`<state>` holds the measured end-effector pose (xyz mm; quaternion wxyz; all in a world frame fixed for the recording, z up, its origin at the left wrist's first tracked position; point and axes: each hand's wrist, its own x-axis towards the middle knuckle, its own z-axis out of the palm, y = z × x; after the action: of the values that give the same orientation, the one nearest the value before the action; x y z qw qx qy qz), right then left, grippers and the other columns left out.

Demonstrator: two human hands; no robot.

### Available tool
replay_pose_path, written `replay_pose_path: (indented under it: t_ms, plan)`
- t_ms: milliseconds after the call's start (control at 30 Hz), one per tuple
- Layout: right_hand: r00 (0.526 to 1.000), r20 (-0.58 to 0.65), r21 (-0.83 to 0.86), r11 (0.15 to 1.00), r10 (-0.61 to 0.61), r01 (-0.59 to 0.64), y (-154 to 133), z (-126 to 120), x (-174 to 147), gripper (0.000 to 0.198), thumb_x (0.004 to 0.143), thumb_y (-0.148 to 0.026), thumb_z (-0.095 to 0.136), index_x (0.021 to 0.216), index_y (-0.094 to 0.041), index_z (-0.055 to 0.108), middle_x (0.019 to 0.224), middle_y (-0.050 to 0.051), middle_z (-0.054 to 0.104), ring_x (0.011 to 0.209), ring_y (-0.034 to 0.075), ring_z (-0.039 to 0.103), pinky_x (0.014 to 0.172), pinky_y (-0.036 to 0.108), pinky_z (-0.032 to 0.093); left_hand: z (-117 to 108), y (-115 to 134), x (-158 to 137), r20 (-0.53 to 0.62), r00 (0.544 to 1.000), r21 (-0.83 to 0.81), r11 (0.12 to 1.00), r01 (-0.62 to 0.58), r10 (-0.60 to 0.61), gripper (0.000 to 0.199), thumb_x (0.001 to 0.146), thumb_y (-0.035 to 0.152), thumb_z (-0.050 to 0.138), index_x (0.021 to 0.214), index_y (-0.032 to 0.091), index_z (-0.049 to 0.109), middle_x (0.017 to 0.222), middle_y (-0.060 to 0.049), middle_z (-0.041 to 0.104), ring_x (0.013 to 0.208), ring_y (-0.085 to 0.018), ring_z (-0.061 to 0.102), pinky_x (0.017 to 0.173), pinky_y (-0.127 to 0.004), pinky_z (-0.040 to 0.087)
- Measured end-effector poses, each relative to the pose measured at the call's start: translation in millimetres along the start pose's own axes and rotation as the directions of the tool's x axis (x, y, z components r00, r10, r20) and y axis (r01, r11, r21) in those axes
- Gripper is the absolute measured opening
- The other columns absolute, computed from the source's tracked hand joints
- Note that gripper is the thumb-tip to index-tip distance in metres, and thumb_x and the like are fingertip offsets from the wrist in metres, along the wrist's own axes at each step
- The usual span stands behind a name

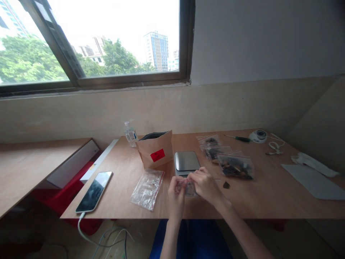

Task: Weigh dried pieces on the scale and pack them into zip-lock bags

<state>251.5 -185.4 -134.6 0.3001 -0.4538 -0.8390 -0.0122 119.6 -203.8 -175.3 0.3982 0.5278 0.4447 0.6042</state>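
Both hands meet over the near edge of the bench [269, 194], just in front of the scale [186, 160]. The left hand [176, 190] and the right hand [205, 185] each pinch a small clear bag [189, 188] between fingers and thumb, one at either end. The bag lies low, just over the wood, its long axis running left to right across the person; which end is its mouth cannot be told. Just left of the hands a stack of empty bags [147, 188] lies flat. Beyond it stands a brown paper pouch [155, 149], open at the top. Right of the scale lie filled bags [236, 167], and a dark scrap [226, 185] sits near the right hand.
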Motion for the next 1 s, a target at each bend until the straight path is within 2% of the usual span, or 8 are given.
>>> replay_pose_path:
  t_ms: [133, 233, 367, 533, 667, 833, 1000]
  plan:
    - [0.999, 0.011, 0.059, 0.997, -0.040, 0.039, 4.0, -0.5, -2.1, 0.023, 0.089, -0.013, 0.044, 0.079, -0.020, 0.064, 0.071, 0.002, 0.067, 0.067, 0.016, 0.059, 0.074, 0.030, 0.037, -1.9, 1.5, -0.7, -0.077, 0.997, -0.025, 1.000, 0.018, -0.020, 0.017, 0.084, 0.035, 0.053, 0.080, 0.019, 0.054, 0.077, -0.002, 0.059, 0.073, -0.015, 0.057, 0.067, -0.024, 0.044]
    - [1.000, 0.013, 0.043, 0.999, -0.002, 0.002, 9.4, -2.6, -2.8, 0.025, 0.091, -0.020, 0.046, 0.075, -0.021, 0.064, 0.070, 0.002, 0.067, 0.068, 0.017, 0.059, 0.070, 0.029, 0.037, -7.3, 3.6, 3.2, -0.068, 0.998, -0.016, 1.000, 0.015, -0.016, 0.016, 0.083, 0.035, 0.054, 0.082, 0.019, 0.054, 0.080, -0.002, 0.059, 0.076, -0.016, 0.058, 0.070, -0.025, 0.044]
    - [1.000, -0.027, 0.044, 0.999, 0.012, -0.011, 12.3, -1.2, -3.5, 0.029, 0.091, -0.021, 0.045, 0.071, -0.021, 0.065, 0.064, 0.002, 0.067, 0.060, 0.015, 0.057, 0.069, 0.030, 0.036, -11.5, 5.3, 6.9, -0.043, 0.999, -0.019, 0.999, 0.029, -0.030, 0.017, 0.083, 0.036, 0.055, 0.082, 0.019, 0.054, 0.078, -0.002, 0.058, 0.075, -0.016, 0.057, 0.069, -0.025, 0.043]
    - [0.999, -0.009, 0.071, 0.997, 0.043, -0.042, 20.2, 2.3, -8.0, 0.021, 0.089, -0.021, 0.049, 0.079, -0.023, 0.068, 0.074, 0.002, 0.070, 0.070, 0.018, 0.060, 0.068, 0.029, 0.038, -15.9, 4.9, 6.1, -0.088, 0.991, -0.082, 0.992, 0.091, -0.098, 0.019, 0.083, 0.038, 0.054, 0.082, 0.019, 0.054, 0.077, 0.000, 0.057, 0.074, -0.014, 0.055, 0.068, -0.023, 0.043]
    - [0.998, 0.011, 0.079, 0.995, 0.054, -0.055, 32.2, 3.2, -13.9, 0.027, 0.090, -0.015, 0.044, 0.078, -0.023, 0.067, 0.075, 0.001, 0.071, 0.066, 0.016, 0.061, 0.073, 0.030, 0.039, -18.9, 6.5, 5.9, -0.041, 0.986, -0.121, 0.980, 0.158, -0.164, 0.023, 0.082, 0.041, 0.055, 0.079, 0.018, 0.055, 0.072, 0.001, 0.054, 0.068, -0.012, 0.053, 0.062, -0.020, 0.042]
    - [0.996, 0.012, 0.121, 0.988, 0.091, -0.092, 43.1, -2.1, -21.6, 0.021, 0.089, -0.029, 0.049, 0.083, -0.025, 0.068, 0.082, 0.002, 0.072, 0.074, 0.019, 0.062, 0.071, 0.030, 0.041, -19.5, 10.0, 6.5, -0.078, 0.980, -0.190, 0.968, 0.166, -0.183, 0.025, 0.083, 0.043, 0.054, 0.077, 0.018, 0.056, 0.069, 0.002, 0.055, 0.066, -0.011, 0.054, 0.062, -0.019, 0.043]
    - [0.986, 0.029, 0.191, 0.967, 0.167, -0.169, 47.7, -15.2, -27.8, 0.024, 0.089, -0.029, 0.047, 0.080, -0.028, 0.069, 0.078, -0.001, 0.072, 0.065, 0.018, 0.060, 0.067, 0.030, 0.043, -11.2, 8.7, 7.1, -0.123, 0.971, -0.246, 0.954, 0.169, -0.203, 0.029, 0.083, 0.045, 0.053, 0.073, 0.018, 0.057, 0.065, 0.002, 0.054, 0.062, -0.010, 0.053, 0.059, -0.018, 0.042]
